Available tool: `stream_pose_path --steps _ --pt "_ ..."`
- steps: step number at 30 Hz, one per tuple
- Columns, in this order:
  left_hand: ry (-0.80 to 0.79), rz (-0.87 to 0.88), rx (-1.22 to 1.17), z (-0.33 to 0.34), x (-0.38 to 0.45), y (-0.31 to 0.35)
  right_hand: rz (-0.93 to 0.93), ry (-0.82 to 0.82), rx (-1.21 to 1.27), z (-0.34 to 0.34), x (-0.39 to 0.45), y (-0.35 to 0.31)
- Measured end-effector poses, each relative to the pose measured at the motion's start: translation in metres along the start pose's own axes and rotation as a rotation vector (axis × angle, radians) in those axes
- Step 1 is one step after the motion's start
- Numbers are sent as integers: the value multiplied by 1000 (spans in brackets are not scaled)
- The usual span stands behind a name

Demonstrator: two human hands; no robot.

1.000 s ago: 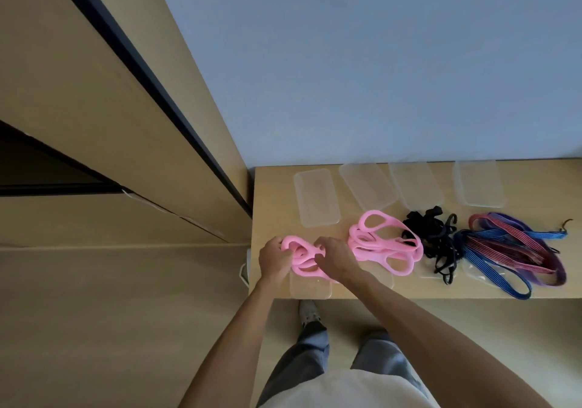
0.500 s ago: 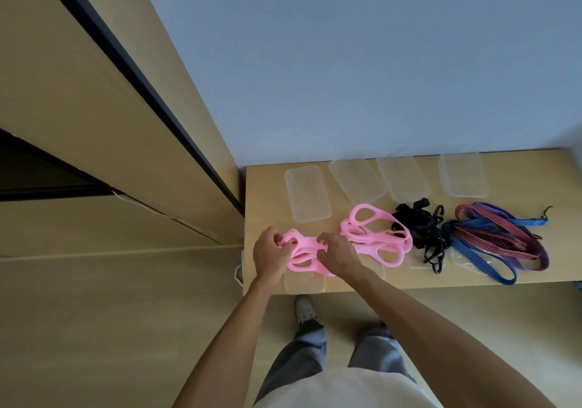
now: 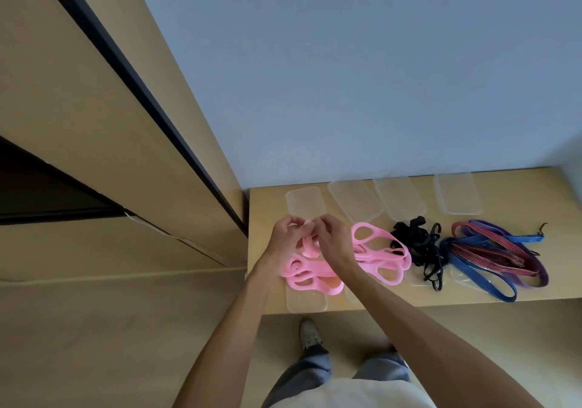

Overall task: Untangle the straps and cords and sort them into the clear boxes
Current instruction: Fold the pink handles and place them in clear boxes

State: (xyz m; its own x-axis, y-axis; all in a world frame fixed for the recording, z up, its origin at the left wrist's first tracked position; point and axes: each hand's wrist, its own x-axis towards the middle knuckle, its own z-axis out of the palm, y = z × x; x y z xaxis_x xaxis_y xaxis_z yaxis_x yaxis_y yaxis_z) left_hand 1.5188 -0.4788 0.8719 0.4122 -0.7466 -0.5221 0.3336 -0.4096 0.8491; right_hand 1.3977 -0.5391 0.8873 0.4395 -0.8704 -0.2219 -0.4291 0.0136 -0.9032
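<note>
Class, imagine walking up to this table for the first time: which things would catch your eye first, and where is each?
The bright pink straps at the table's near left edge stand out first, with the left hand and right hand pinching a strand above them. A second pink bundle lies just right of the hands. Further right sit black cords and blue and red striped cords.

Left hand (image 3: 285,240) and right hand (image 3: 333,241) close together, fingers curled, pinching; both forearms reach forward.
</note>
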Motion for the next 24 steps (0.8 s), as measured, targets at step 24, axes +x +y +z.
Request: stream_pose_path --steps 24 --pt "133 394 -127 83 -57 154 -176 -50 323 -121 37 -118"
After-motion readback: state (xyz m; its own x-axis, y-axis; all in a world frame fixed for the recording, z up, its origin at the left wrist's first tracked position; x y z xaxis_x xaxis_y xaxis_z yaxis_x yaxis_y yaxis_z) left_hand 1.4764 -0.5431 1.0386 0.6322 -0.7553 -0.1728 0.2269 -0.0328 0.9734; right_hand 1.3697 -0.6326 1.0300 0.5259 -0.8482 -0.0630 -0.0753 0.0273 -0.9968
